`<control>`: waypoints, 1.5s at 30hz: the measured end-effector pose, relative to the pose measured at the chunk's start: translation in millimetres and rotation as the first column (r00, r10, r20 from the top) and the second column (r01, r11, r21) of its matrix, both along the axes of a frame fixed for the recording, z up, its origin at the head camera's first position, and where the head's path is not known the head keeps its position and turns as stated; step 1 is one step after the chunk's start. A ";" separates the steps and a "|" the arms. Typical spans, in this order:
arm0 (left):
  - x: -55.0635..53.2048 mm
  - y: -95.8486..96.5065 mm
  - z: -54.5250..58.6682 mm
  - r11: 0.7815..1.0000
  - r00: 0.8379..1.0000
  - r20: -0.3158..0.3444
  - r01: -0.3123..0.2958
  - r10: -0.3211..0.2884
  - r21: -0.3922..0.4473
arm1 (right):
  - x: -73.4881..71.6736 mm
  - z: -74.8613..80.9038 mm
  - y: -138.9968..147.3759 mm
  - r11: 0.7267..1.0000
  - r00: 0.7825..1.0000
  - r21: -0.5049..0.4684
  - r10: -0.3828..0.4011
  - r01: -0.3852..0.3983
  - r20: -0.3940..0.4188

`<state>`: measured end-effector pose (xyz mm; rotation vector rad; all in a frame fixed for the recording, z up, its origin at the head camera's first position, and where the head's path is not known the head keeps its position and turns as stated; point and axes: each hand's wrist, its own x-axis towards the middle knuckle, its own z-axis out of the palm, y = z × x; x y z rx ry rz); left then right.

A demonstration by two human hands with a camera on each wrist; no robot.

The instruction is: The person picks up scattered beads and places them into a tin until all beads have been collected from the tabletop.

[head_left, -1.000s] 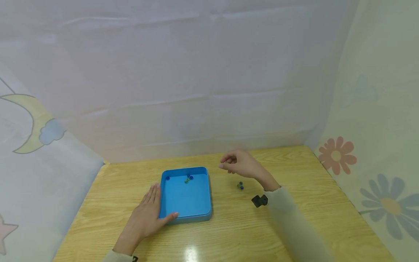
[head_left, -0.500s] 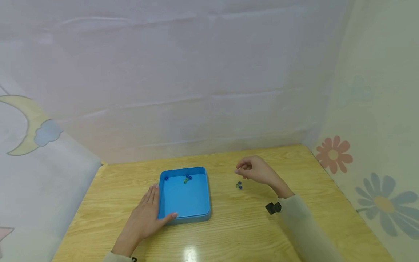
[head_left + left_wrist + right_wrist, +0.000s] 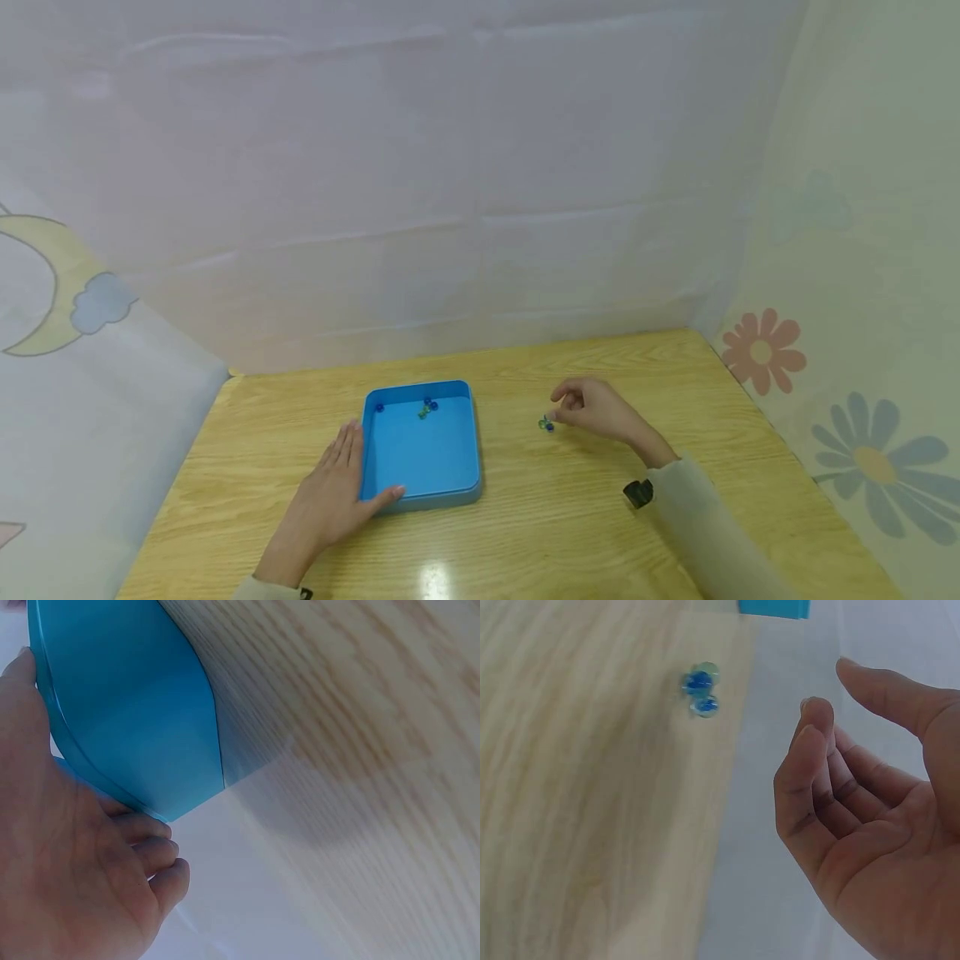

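My left hand point(image 3: 326, 492) lies along the left side of a blue square tray point(image 3: 420, 502), its fingers against the outer wall and its thumb over the front rim. From below, the left wrist view shows the palm point(image 3: 75, 877) beside the tray's wall point(image 3: 142, 727). Toward the tray's back lie several glass marbles point(image 3: 433, 406), blue and yellow-green. My right hand point(image 3: 600, 410) hovers just over a small cluster of marbles point(image 3: 550, 427) on the table. In the right wrist view, its thumb stands apart from the bent fingers point(image 3: 802, 765), with nothing between them, and the marbles point(image 3: 699, 684) lie beyond.
The wood-grain table point(image 3: 517, 533) carries the tray left of centre and the loose marbles to its right. A pale cloth backdrop point(image 3: 480, 208) rises behind the table's far edge, with printed side panels left and right.
My right hand has moved right, away from the tray's side, and come down to the loose marbles. My left hand keeps its place at the tray.
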<state>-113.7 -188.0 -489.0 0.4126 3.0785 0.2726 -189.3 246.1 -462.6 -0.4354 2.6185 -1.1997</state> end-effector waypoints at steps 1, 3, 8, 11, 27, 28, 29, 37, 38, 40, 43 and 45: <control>-0.2 0.2 0.0 1.000 1.000 0.002 0.001 -0.001 0.000 | 0.9 -2.9 0.5 1.000 1.000 0.009 0.002 -0.002 0.002; -0.6 0.4 0.3 1.000 1.000 0.005 0.001 -0.001 0.004 | 1.7 -10.2 0.9 1.000 1.000 0.029 0.004 -0.004 0.003; -0.2 0.4 2.1 1.000 1.000 0.005 0.003 -0.003 0.005 | 2.9 -25.9 1.0 0.997 1.000 0.070 0.024 -0.023 -0.002; -0.2 -0.2 2.3 1.000 1.000 0.004 0.005 -0.005 0.008 | 4.2 -30.4 0.6 0.996 1.000 0.083 0.017 -0.018 0.016; -2.7 -1.0 2.7 1.000 1.000 0.014 0.007 -0.007 -0.005 | 5.8 -42.9 -2.3 0.998 0.998 0.057 -0.015 0.011 0.068; -2.3 -1.0 3.1 1.000 1.000 0.015 0.006 -0.006 -0.003 | 5.8 -42.8 -3.3 0.998 0.998 0.055 -0.013 0.010 0.069; -1.9 -0.8 3.3 1.000 1.000 0.019 0.005 -0.005 -0.001 | 6.1 -42.6 -4.3 0.998 0.997 0.056 -0.013 0.010 0.069; -2.0 -0.4 3.2 1.000 1.000 0.024 -0.003 0.003 -0.003 | 4.9 -41.8 -12.5 0.994 0.996 0.092 -0.060 0.053 0.069; -2.2 -0.4 2.7 1.000 1.000 0.023 -0.003 0.003 -0.004 | 4.4 -42.0 -13.4 0.994 0.996 0.097 -0.065 0.058 0.068; -2.7 -0.7 1.7 1.000 1.000 0.021 -0.003 0.004 -0.003 | 3.5 -42.3 -15.2 0.992 0.995 0.109 -0.076 0.068 0.069; -3.0 -1.0 0.9 1.000 1.000 0.016 -0.002 0.002 -0.007 | 3.0 -42.3 -17.2 0.991 0.994 0.109 -0.081 0.073 0.070; -3.1 -1.3 0.6 1.000 1.000 0.009 0.000 0.000 -0.009 | 3.0 -41.6 -18.2 0.992 0.994 0.102 -0.084 0.076 0.072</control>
